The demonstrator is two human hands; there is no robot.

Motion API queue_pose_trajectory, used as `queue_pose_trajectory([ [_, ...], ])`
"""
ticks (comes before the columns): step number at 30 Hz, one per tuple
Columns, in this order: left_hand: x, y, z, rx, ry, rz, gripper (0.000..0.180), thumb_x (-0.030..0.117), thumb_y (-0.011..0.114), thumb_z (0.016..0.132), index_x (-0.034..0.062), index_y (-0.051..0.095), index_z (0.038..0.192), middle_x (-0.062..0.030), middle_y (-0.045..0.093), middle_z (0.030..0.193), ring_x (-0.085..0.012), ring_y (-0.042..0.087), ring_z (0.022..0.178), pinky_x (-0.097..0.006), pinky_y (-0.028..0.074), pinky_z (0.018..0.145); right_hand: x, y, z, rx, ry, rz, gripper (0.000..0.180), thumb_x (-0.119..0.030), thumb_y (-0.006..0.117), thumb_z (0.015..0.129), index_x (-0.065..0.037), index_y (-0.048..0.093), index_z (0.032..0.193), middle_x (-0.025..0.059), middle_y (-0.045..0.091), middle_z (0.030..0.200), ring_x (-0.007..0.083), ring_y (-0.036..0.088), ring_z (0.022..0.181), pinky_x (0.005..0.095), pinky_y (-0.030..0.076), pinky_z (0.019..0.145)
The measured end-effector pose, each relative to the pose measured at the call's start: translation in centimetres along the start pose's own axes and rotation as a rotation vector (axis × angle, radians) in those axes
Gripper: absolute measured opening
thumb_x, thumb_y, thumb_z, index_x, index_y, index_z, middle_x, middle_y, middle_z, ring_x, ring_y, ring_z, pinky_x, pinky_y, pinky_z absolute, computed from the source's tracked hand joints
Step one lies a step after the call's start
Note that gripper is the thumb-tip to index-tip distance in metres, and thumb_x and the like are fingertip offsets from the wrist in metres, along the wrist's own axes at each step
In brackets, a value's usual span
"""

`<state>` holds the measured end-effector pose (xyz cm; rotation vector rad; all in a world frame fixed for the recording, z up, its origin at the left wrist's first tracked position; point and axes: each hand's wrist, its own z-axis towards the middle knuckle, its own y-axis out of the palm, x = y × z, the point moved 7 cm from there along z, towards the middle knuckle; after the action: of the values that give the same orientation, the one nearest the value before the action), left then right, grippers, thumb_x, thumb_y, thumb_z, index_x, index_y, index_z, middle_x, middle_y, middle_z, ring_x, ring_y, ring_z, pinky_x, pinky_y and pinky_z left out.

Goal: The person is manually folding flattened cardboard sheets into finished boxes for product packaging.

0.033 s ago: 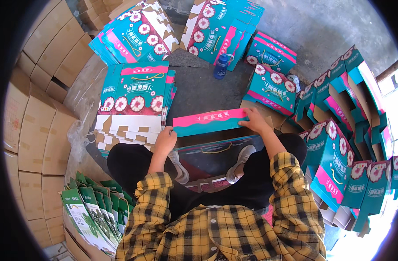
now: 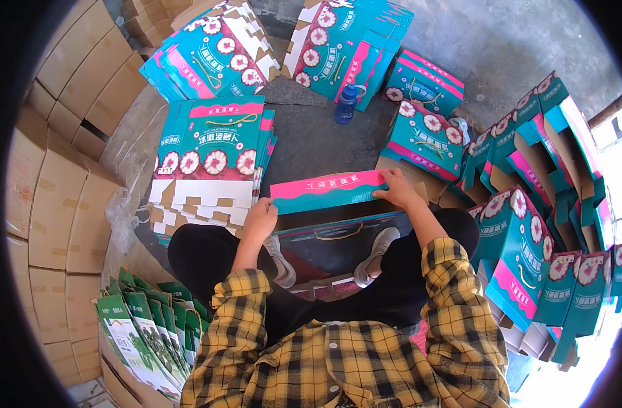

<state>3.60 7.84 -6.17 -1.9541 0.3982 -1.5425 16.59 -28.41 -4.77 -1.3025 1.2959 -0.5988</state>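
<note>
While seated, both hands grip a teal-and-pink carton (image 2: 328, 192) at its ends.

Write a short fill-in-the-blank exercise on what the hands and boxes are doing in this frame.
1. Both hands press on the ____ top flap of the teal carton between the knees.
2. The left hand holds the flap's ____ end; the right hand holds the other.
3. A ____ bottle stands on the floor beyond the carton.
4. The flat box stack lies to the person's ____.

Missing words: pink; left; blue; left
</note>
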Motion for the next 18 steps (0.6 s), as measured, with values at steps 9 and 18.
queue_pose_trajectory([
  [9, 1.9, 0.8, -0.8, -0.214, -0.08, 0.149, 0.07, 0.062, 0.035, 0.091, -0.0014, 0.058, 0.11, -0.0249, 0.059, 0.104, -0.0384, 0.056, 0.104, -0.045, 0.043, 0.087, -3.7, -0.8, -0.3, -0.047, 0.062, -0.404, 0.092, -0.047, 0.082, 0.06, -0.015, 0.041, 0.135, 0.014, 0.05, 0.122, 0.034, 0.048, 0.117, 0.044, 0.044, 0.094],
  [18, 4.3, 1.0, -1.8, -0.253, 0.056, 0.173, 0.074, 0.062, 0.034, 0.091, 0.0, 0.049, 0.128, -0.027, 0.054, 0.118, -0.0397, 0.051, 0.112, -0.044, 0.04, 0.095, -3.3, 0.0, 1.2, 0.02, -0.034, -0.483, 0.081, -0.038, 0.087, 0.053, -0.011, 0.049, 0.119, 0.0088, 0.052, 0.116, 0.0289, 0.05, 0.113, 0.04, 0.047, 0.086],
])
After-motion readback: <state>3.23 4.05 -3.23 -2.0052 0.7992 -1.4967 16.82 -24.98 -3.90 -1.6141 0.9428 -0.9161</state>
